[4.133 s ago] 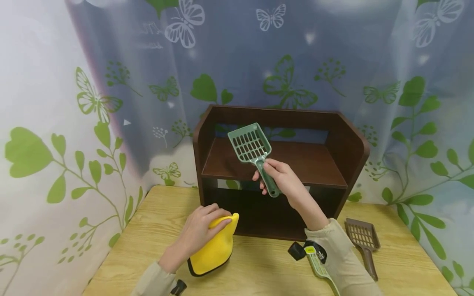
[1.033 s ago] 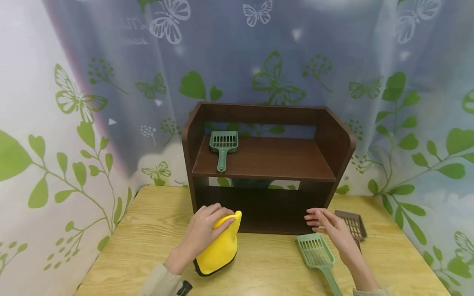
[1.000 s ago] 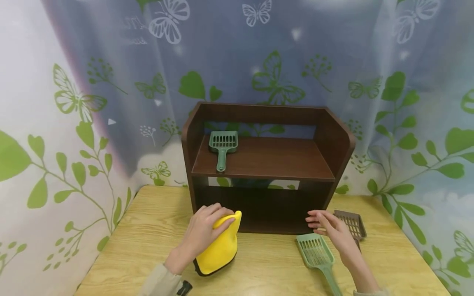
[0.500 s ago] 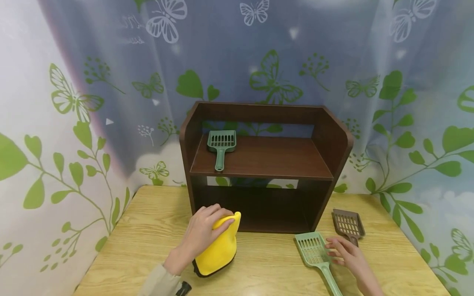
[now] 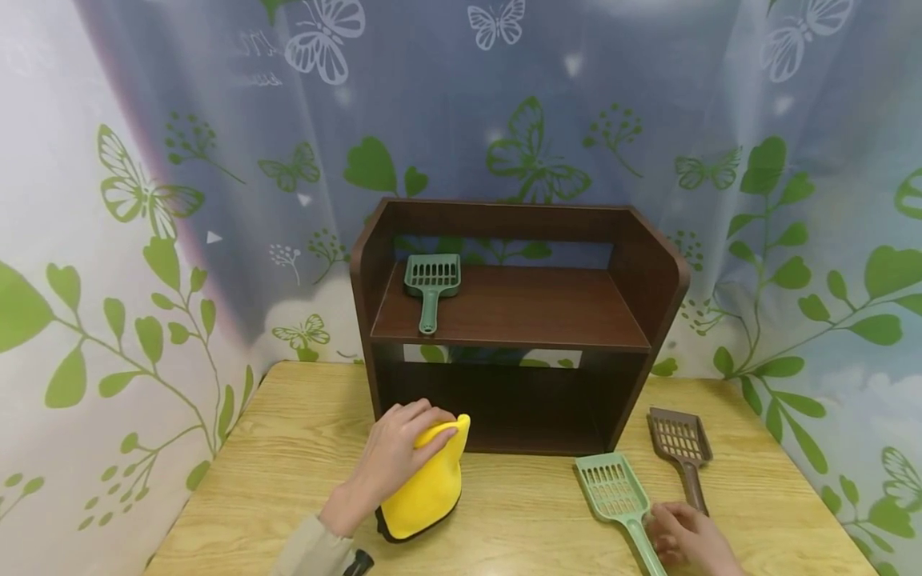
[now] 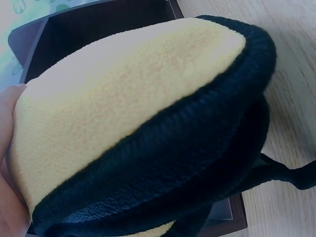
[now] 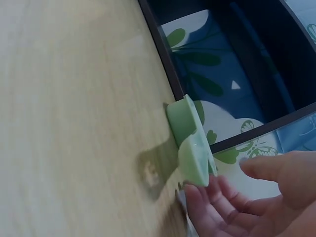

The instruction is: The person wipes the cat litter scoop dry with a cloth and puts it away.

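Observation:
My left hand (image 5: 392, 456) holds a thick yellow cloth (image 5: 425, 498) with black edging, pinched near its top between thumb and fingers. In the left wrist view the cloth (image 6: 123, 94) fills most of the picture, its black border folded over. Down on the right, my right hand (image 5: 691, 538) is beside the handle of a light green litter scoop (image 5: 634, 530) lying on the table. The right wrist view has the fingertips right at that scoop (image 7: 192, 163), with the thumb spread away from it. A darker green litter scoop (image 5: 429, 310) lies on the upper shelf at the left.
A dark brown two-tier shelf (image 5: 547, 308) stands at the back of the wooden table (image 5: 519, 512). To the right of the light green scoop lies a brown litter scoop (image 5: 691, 480). A curtain (image 5: 446, 104) printed with leaves and butterflies hangs behind.
The dark green scoop, earlier in my right hand, now lies on the upper shelf. My right hand has come down to the light green scoop's handle. The left hand keeps hold of the cloth.

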Available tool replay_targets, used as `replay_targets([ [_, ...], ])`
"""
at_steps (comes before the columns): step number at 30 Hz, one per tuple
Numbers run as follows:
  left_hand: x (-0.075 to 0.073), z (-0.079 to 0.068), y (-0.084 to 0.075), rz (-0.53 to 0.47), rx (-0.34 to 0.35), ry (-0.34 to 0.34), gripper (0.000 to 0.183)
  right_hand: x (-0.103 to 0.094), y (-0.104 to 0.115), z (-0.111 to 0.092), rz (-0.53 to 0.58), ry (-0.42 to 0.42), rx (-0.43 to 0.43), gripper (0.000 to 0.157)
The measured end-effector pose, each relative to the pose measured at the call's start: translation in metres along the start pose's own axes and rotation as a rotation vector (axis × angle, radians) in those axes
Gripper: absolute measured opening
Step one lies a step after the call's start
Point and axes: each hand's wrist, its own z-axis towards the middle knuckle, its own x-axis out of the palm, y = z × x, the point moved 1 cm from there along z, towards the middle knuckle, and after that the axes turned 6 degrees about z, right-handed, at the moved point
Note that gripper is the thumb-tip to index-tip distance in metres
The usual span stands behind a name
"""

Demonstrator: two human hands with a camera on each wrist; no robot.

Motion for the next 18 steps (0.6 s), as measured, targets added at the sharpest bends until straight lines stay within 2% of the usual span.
replay_targets([
  [4, 0.0018, -0.0008, 0.0003, -0.005, -0.001, 0.003, 0.014, 0.0015, -0.0048, -0.0038, 0.026, 0.039, 0.045, 0.054],
  [7, 0.0027, -0.0011, -0.0001, -0.007, 0.001, 0.002, 0.014, 0.0030, -0.0043, -0.0044, -0.001, 0.071, 0.042, 0.064],
  [11, 0.0025, -0.0016, -0.0007, -0.002, 0.004, 0.006, 0.014, 0.0035, -0.0037, -0.0019, -0.029, 0.173, 0.033, 0.072],
  [15, 0.0020, -0.0017, -0.0013, -0.003, 0.003, 0.012, 0.013, 0.0013, -0.0065, 0.0013, 0.113, 0.351, 0.032, 0.062],
  [18, 0.0018, -0.0019, -0.0013, -0.006, -0.003, 0.010, 0.013, -0.0005, -0.0073, 0.0026, 0.215, 0.428, 0.039, 0.054],
])
